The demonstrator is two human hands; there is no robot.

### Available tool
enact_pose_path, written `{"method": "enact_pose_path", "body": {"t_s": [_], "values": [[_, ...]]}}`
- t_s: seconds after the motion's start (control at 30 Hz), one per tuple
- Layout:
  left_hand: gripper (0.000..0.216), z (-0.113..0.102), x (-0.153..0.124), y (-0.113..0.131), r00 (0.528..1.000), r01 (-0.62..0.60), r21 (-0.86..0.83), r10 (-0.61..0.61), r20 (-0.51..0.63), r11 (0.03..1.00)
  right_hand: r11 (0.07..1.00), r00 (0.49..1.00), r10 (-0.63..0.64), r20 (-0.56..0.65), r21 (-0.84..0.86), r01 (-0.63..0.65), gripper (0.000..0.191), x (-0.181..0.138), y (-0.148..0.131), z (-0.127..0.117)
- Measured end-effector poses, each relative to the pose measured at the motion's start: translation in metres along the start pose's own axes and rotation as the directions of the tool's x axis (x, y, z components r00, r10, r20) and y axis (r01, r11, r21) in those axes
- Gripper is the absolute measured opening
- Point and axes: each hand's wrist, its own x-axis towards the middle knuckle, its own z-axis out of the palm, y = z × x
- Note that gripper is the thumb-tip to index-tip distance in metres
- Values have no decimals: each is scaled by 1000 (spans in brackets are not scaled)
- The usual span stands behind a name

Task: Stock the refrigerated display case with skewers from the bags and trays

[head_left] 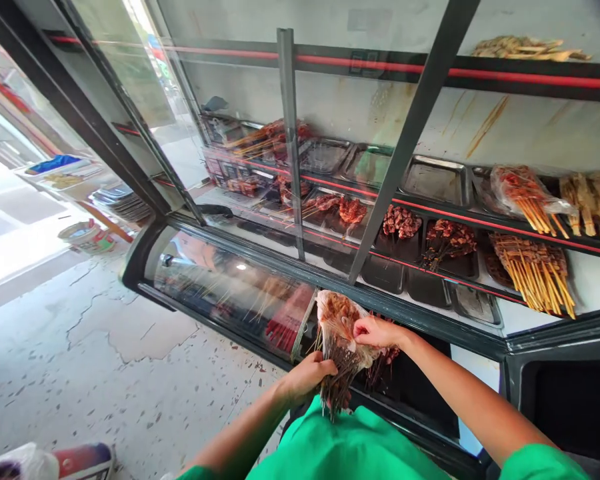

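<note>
L hand [307, 377] gripping sticks of a skewer bundle [339, 360], stick ends pointing down twd wearer's green shirt [350, 450]. R hand [375, 331] pinching clear plastic wrap [326, 301] nr the meat end, fingertips closing on it. Bundle being held over open part of lower display case [133, 267]; dark-red skewers [387, 360] lying just beside, partly hidden. Red skewers [287, 320] showing under curved glass, L. Yellow-stick bundle [535, 267] resting on shelf, R; bagged skewers [523, 190] sitting one shelf up.
</note>
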Motion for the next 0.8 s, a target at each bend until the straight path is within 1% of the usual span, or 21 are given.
{"method": "enact_pose_path", "body": {"t_s": [0.07,0.13,0.17,0.23,0.27,0.3,0.33,0.4,0.43,0.47,0.5,0.6,0.7,0.77,0.8], "values": [[23,-1,0,2,1000,-22,-21,23,10,1000,999,996,-37,-78,-9,37,10,4,-1,4],[23,-3,-1,4,999,-33,-48,35,36,998,999,992,3,-123,53,3,11,7,-4,7],[23,-5,-1,4,998,-37,-58,40,49,998,994,992,46,-121,103,-33,10,7,-5,8],[22,-9,-2,4,997,-46,-67,50,59,997,976,989,126,-79,191,-109,8,7,-9,9],[21,-11,-3,4,997,-50,-64,54,59,997,972,987,143,-72,198,-126,7,6,-11,9],[21,-13,-5,4,997,-55,-58,58,55,997,980,987,126,-97,164,-109,8,6,-14,10],[21,-15,-6,4,997,-60,-53,62,49,997,995,986,72,-149,85,-60,10,5,-17,10],[24,-18,-9,5,997,-65,-42,66,43,997,988,961,-75,-265,-149,36,15,4,-22,13],[25,-18,-10,6,997,-68,-35,70,40,997,964,945,-132,-298,-259,53,16,3,-24,15],[26,-18,-11,7,997,-71,-28,72,37,997,939,936,-162,-313,-340,49,15,4,-26,17],[28,-18,-12,8,997,-72,-23,73,34,997,920,931,-164,-325,-390,25,14,4,-27,20],[29,-17,-11,10,996,-86,-19,86,14,996,887,923,-124,-363,-457,-61,8,8,-28,28],[30,-17,-9,12,996,-94,-18,94,-8,995,867,885,-113,-452,-480,-135,12,11,-26,33],[31,-19,-9,13,996,-90,-16,90,-19,996,892,855,-126,-503,-435,-125,14,13,-24,32],[33,-21,-9,14,996,-83,-19,83,-21,996,919,856,-119,-503,-381,-96,14,13,-24,29]]}}
